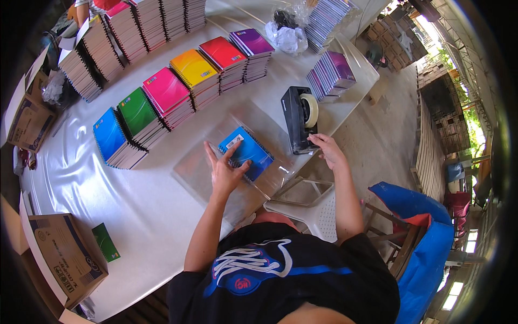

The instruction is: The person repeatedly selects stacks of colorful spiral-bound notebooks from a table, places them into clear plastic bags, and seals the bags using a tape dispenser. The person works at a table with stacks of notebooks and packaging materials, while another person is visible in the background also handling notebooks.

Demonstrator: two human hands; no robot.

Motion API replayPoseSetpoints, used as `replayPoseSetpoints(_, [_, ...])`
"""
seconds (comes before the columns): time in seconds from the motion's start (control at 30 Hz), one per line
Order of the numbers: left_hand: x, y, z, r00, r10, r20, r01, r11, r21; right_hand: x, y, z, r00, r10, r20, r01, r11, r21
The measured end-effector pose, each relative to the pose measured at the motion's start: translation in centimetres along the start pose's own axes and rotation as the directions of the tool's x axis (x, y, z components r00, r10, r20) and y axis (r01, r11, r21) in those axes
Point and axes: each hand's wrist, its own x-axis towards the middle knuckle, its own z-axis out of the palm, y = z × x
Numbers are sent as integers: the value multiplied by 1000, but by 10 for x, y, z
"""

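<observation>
A blue spiral notebook [259, 162] with a white label lies on clear plastic sheeting [202, 175] on the table. My left hand [226, 171] rests on it with fingers spread, thumb and index finger touching the cover. To its right stands a black tape dispenser [294, 119] carrying a roll of pale tape [310, 110]. At the dispenser's near end my right hand [329, 151] has its fingertips pinched together. Whatever lies between them is too small to make out.
Stacked notebooks [194, 67] in several colours form a row beyond my hands, with taller stacks [127, 32] behind. Purple notebooks [332, 75] stand by the dispenser. Cardboard boxes [70, 254] and a green notebook cover [106, 243] sit left. A white plastic chair [307, 208] is at the table edge.
</observation>
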Motion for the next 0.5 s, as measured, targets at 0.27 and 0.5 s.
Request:
replayPoseSetpoints(0.27, [-2,1,-1,1000,-17,-18,19,995,103,-28,49,12,982,-190,-20,154,727,669])
replayPoseSetpoints(0.5, [-5,-1,3,1000,-17,-10,17,998,67,-41,5,21,904,-423,-61,411,900,-147])
